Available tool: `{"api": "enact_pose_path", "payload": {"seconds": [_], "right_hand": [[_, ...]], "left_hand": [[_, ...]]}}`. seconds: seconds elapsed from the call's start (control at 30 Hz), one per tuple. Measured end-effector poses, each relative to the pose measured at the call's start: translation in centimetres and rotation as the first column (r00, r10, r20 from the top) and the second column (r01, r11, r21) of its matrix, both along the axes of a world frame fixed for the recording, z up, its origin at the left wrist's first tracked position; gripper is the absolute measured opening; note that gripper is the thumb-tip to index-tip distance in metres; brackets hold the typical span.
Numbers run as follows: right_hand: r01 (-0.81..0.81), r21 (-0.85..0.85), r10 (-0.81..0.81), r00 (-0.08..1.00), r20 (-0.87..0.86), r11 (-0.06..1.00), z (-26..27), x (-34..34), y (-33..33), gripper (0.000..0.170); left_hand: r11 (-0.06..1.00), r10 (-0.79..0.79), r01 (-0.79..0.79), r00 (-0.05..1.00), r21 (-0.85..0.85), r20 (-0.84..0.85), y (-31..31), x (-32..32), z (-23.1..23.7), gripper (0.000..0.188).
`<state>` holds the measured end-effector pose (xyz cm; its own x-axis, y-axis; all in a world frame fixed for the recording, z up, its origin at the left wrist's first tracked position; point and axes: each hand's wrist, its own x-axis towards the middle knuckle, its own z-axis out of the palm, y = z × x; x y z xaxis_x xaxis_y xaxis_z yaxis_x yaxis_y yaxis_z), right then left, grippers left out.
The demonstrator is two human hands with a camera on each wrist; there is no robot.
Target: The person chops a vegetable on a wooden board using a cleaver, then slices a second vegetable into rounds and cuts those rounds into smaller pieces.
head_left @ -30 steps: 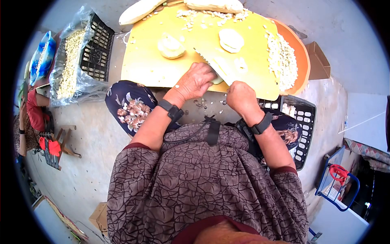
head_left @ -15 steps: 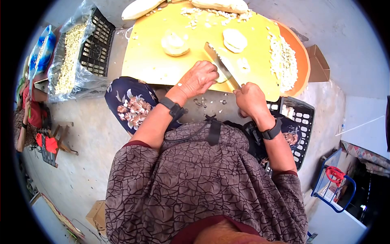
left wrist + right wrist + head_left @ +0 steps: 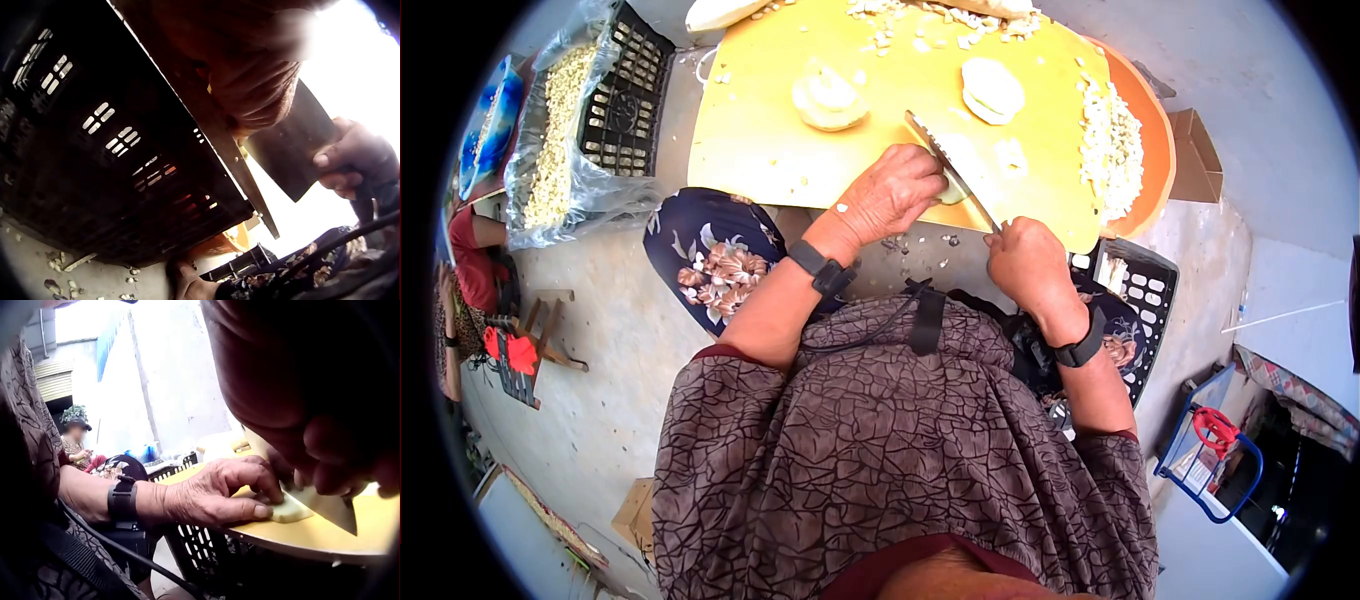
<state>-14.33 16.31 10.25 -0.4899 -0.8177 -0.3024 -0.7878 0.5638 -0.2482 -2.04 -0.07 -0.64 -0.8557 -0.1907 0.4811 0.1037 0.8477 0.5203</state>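
Observation:
A wide-bladed knife [image 3: 952, 170] is gripped by my right hand [image 3: 1030, 268], its blade slanting up and left over the yellow board [image 3: 750, 130]. My left hand [image 3: 892, 190], fingers bent, holds a pale piece [image 3: 291, 510] at the board's near edge, right beside the blade. In the right wrist view the left thumb and fingers press that piece while the blade stands against it. The left wrist view shows the broad blade [image 3: 290, 144] close to the left fingers. Two pale rounded pieces, one left [image 3: 830, 98] and one right [image 3: 992, 90], lie farther up the board.
Chopped bits [image 3: 1112, 150] spill from the board's right side into an orange basin [image 3: 1162, 165]. Long pale pieces lie at the far edge. Black crates stand at left [image 3: 628, 95] and under the right side [image 3: 1145, 290]. Another person sits at far left [image 3: 78, 447].
The right hand has moved slightly right and down, and the knife blade now stands more edge-on beside the left fingers. My left hand keeps its hold at the near edge.

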Motion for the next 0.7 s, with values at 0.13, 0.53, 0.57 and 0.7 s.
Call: {"api": "enact_pose_path", "payload": {"seconds": [0.13, 0.53, 0.57, 0.7], "right_hand": [[0.010, -0.019, -0.010, 1.000, 0.029, 1.000, -1.7, -0.2, -0.8, 0.019], [0.058, -0.087, -0.056, 0.998, 0.027, 0.994, -1.9, -0.4, -1.6, 0.024], [0.072, -0.061, -0.070, 0.997, 0.037, 0.996, -1.3, -0.2, -1.4, 0.024], [0.030, -0.015, -0.029, 0.998, 0.057, 0.999, 0.1, 0.2, -0.5, 0.023]], "left_hand": [[1.000, 0.004, -0.004, 1.000, 0.025, -0.010, 0.1, 0.0, 0.5, 0.018], [0.996, 0.003, -0.005, 1.000, 0.088, 0.013, -0.1, 0.2, 0.4, 0.022], [0.997, 0.009, -0.010, 1.000, 0.082, 0.010, 0.0, 0.2, 0.2, 0.020], [0.999, 0.014, -0.014, 1.000, 0.043, 0.011, 0.1, 0.1, 0.0, 0.015]]}}
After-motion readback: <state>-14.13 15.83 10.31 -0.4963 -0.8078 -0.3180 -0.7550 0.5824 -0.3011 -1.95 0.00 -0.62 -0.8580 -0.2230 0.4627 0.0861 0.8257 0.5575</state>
